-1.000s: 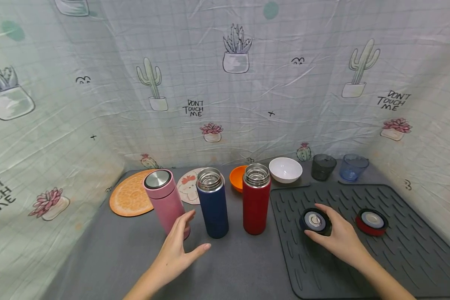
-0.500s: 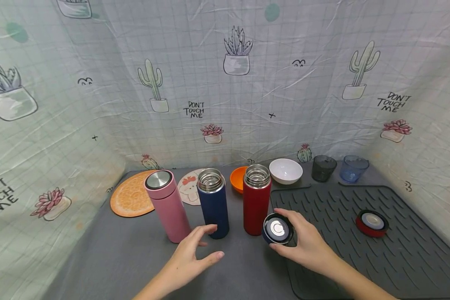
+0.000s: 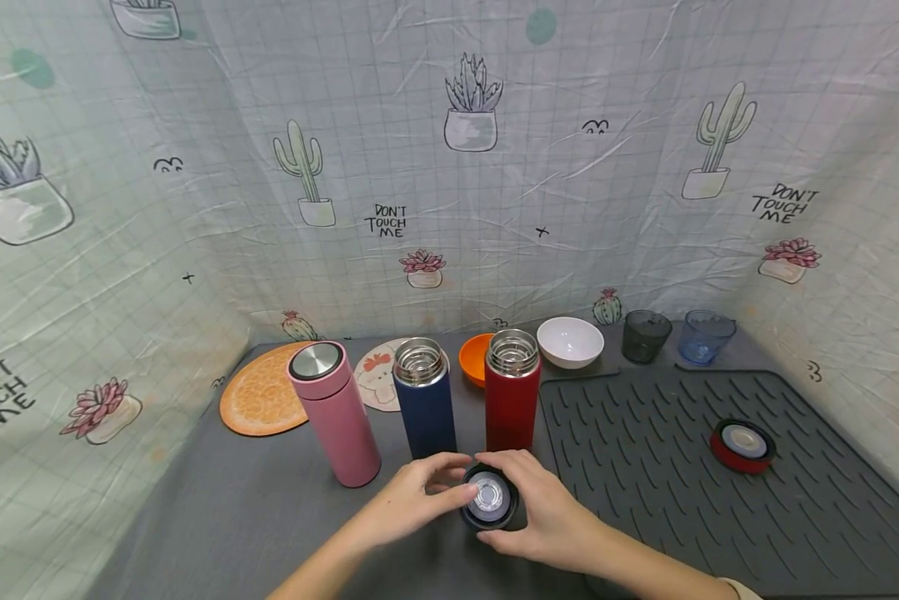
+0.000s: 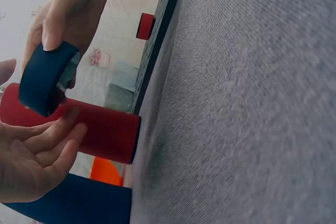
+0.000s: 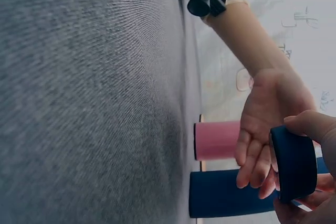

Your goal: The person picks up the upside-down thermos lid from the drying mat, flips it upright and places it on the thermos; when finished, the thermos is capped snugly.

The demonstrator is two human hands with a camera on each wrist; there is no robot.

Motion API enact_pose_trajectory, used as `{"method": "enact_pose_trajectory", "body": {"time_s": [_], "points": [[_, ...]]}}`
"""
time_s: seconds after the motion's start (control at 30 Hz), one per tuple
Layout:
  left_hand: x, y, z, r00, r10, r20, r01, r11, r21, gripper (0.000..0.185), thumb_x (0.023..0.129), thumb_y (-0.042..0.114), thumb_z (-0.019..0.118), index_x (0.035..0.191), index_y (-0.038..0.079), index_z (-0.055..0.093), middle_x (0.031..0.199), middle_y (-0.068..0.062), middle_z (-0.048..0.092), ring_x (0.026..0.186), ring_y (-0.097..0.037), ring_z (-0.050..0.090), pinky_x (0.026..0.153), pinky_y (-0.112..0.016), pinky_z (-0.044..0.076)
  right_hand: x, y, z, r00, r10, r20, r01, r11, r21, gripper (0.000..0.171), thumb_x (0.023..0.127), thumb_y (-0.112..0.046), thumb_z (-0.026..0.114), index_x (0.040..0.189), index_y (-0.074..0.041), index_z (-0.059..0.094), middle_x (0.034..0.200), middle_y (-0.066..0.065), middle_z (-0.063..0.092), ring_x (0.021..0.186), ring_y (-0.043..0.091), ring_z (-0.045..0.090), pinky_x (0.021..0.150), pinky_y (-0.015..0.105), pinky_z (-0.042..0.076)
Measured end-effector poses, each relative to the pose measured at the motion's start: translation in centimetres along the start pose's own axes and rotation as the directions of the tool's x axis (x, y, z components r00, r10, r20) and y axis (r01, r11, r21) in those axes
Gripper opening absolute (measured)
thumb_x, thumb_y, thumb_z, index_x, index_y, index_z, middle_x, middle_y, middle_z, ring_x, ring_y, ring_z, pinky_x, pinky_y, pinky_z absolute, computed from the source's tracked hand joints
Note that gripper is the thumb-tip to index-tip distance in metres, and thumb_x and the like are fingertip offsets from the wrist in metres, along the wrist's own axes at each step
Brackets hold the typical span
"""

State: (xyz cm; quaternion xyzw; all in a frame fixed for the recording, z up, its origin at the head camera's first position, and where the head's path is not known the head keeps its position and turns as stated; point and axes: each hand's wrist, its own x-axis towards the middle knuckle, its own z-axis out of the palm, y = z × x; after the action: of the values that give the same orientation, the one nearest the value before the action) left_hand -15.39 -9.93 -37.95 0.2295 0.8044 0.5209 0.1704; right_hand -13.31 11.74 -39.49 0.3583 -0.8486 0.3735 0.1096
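Observation:
Above the front of the table, my right hand (image 3: pixel 545 512) grips a navy-blue bottle lid (image 3: pixel 490 502) by its sides, its silvery underside turned up in the head view. My left hand (image 3: pixel 407 502) has come up on the other side, thumb overlapping the lid's edge and fingers loosely bent. The left wrist view has those fingers just below the lid (image 4: pixel 44 80). Right behind the hands stand an uncapped navy-blue thermos (image 3: pixel 428 412) and an uncapped red thermos (image 3: pixel 511 408), steel mouths showing. A pink thermos (image 3: pixel 342 433) with its lid on stands to the left.
On the ribbed dark mat (image 3: pixel 644 433) at right lies a red lid (image 3: pixel 744 446), underside up. Along the back are an orange bowl (image 3: pixel 473 358), a white bowl (image 3: pixel 571 343), a dark cup (image 3: pixel 646 337), a blue cup (image 3: pixel 707 338), an orange-slice placemat (image 3: pixel 265 400) and a cartoon mat (image 3: pixel 376 379).
My right hand has lifted the navy-blue lid off the mat and carried it left to the front middle. My left hand has moved right to meet it. The thermoses have not moved.

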Motion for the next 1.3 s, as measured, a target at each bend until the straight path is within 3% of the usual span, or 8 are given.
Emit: {"method": "enact_pose_trajectory", "body": {"time_s": [0.2, 0.4, 0.6, 0.73, 0.93, 1.07, 1.2, 1.3], "points": [[1.0, -0.9, 0.5, 0.998, -0.003, 0.058, 0.013, 0.985, -0.172, 0.042, 0.086, 0.032, 0.063, 0.113, 0.0, 0.06, 0.098, -0.006, 0.066, 0.088, -0.015, 0.063, 0.075, -0.026, 0.05, 0.6, -0.3, 0.6, 1.0, -0.008, 0.014, 0.008, 1.0, 0.019, 0.068, 0.072, -0.033, 0.078, 0.128, -0.015, 0.045, 0.121, -0.009, 0.049, 0.103, 0.007, 0.045, 0.083, 0.028, 0.048], [1.4, -1.4, 0.7, 0.999, -0.026, 0.042, 0.037, 0.958, -0.283, 0.037, 0.085, 0.025, 0.066, 0.106, -0.005, 0.061, 0.086, -0.009, 0.068, 0.075, -0.013, 0.064, 0.069, -0.023, 0.05, 1.0, -0.1, 0.8, 1.0, 0.007, 0.008, -0.007, 1.0, 0.018, 0.07, 0.069, -0.033, 0.08, 0.127, -0.012, 0.047, 0.119, -0.008, 0.049, 0.103, 0.007, 0.045, 0.083, 0.028, 0.048], [1.4, -1.1, 0.5, 0.999, 0.011, -0.052, -0.023, 0.971, -0.237, 0.033, 0.082, 0.021, 0.069, 0.103, -0.003, 0.062, 0.088, -0.008, 0.066, 0.075, -0.014, 0.064, 0.069, -0.025, 0.052, 1.1, 0.1, 0.7, 0.997, 0.074, 0.0, -0.074, 0.997, 0.037, 0.075, 0.068, -0.05, 0.075, 0.129, -0.017, 0.045, 0.118, -0.01, 0.049, 0.103, 0.007, 0.046, 0.086, 0.031, 0.047], [1.1, -0.6, 0.2, 0.979, 0.09, -0.184, -0.104, 0.992, -0.069, 0.029, 0.079, 0.026, 0.072, 0.098, 0.005, 0.065, 0.085, -0.002, 0.066, 0.074, -0.012, 0.064, 0.068, -0.025, 0.052, 0.9, 0.4, 0.7, 0.993, 0.122, -0.003, -0.122, 0.99, 0.077, 0.077, 0.07, -0.053, 0.072, 0.131, -0.019, 0.041, 0.114, -0.011, 0.049, 0.098, 0.006, 0.048, 0.083, 0.03, 0.048], [0.8, 0.2, 0.1, 0.894, 0.281, -0.35, -0.242, 0.958, 0.152, 0.028, 0.073, 0.025, 0.078, 0.098, 0.02, 0.066, 0.093, 0.01, 0.065, 0.085, -0.009, 0.061, 0.077, -0.032, 0.05, 0.8, 0.8, 0.6, 0.989, 0.15, 0.006, -0.15, 0.98, 0.129, 0.078, 0.071, -0.047, 0.074, 0.133, -0.017, 0.038, 0.108, -0.01, 0.05, 0.092, 0.014, 0.05, 0.08, 0.032, 0.048], [0.4, 1.5, 0.1, 0.815, 0.447, -0.369, -0.404, 0.894, 0.191, 0.034, 0.069, 0.0, 0.078, 0.099, 0.011, 0.067, 0.102, -0.001, 0.065, 0.098, -0.017, 0.057, 0.085, -0.035, 0.048, 0.9, 0.9, 0.6, 0.986, 0.161, 0.034, -0.165, 0.972, 0.166, 0.081, 0.07, -0.042, 0.077, 0.134, -0.012, 0.036, 0.111, -0.007, 0.05, 0.094, 0.016, 0.05, 0.081, 0.033, 0.048], [0.1, 2.8, 0.1, 0.698, 0.628, -0.343, -0.559, 0.778, 0.288, 0.034, 0.065, -0.013, 0.074, 0.095, 0.002, 0.067, 0.101, -0.013, 0.065, 0.1, -0.025, 0.057, 0.087, -0.031, 0.047, 1.2, 0.9, 0.5, 0.986, 0.158, 0.046, -0.165, 0.947, 0.274, 0.079, 0.073, -0.037, 0.076, 0.136, -0.013, 0.034, 0.12, -0.004, 0.049, 0.101, 0.014, 0.05, 0.087, 0.035, 0.047], [0.6, 2.1, 0.1, 0.598, 0.739, -0.312, -0.639, 0.674, 0.371, 0.033, 0.066, -0.013, 0.073, 0.094, 0.003, 0.068, 0.099, -0.012, 0.066, 0.1, -0.026, 0.057, 0.089, -0.029, 0.046, 1.5, 0.9, 0.3, 0.991, 0.126, 0.039, -0.131, 0.912, 0.388, 0.075, 0.077, -0.028, 0.075, 0.137, -0.014, 0.032, 0.128, 0.0, 0.046, 0.108, 0.015, 0.05, 0.092, 0.035, 0.044]]}}
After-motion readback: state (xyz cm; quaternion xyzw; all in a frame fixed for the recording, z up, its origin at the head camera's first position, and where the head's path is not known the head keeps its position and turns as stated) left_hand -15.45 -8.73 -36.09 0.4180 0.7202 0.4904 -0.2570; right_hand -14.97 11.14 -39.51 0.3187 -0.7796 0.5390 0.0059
